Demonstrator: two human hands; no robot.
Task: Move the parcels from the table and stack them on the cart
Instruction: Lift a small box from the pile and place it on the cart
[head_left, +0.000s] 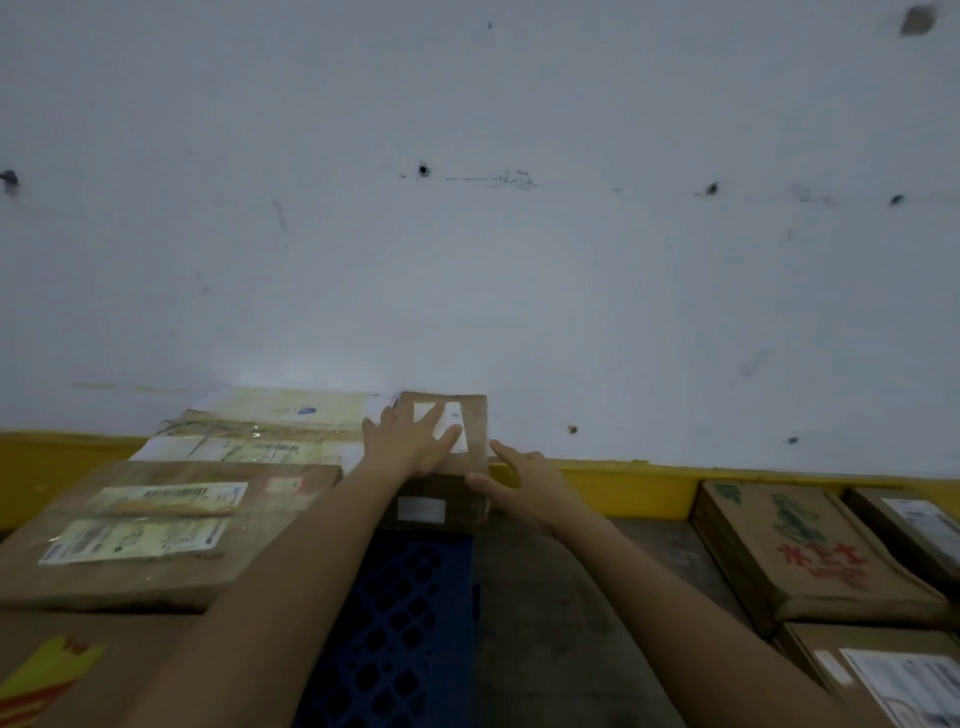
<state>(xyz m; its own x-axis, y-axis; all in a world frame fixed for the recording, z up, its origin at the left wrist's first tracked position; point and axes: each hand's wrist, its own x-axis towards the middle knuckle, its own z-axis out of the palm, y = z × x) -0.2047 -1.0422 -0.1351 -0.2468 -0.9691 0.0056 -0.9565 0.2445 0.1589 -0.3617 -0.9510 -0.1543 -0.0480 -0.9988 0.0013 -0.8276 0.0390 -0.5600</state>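
A small brown cardboard parcel (470, 415) with a white label sits at the far end of the blue perforated cart deck (395, 623), against the wall. My left hand (410, 441) lies flat on its top with fingers spread. My right hand (519, 480) touches its right side and near corner with straight fingers. Larger labelled parcels (156, 525) are stacked on the cart to the left, with another flat one (270, 431) behind them.
A white wall with a yellow base strip (623, 483) stands right behind the cart. On the right, several brown parcels (810, 551) lie on a lower surface. Grey concrete floor (561, 623) shows between cart and those parcels.
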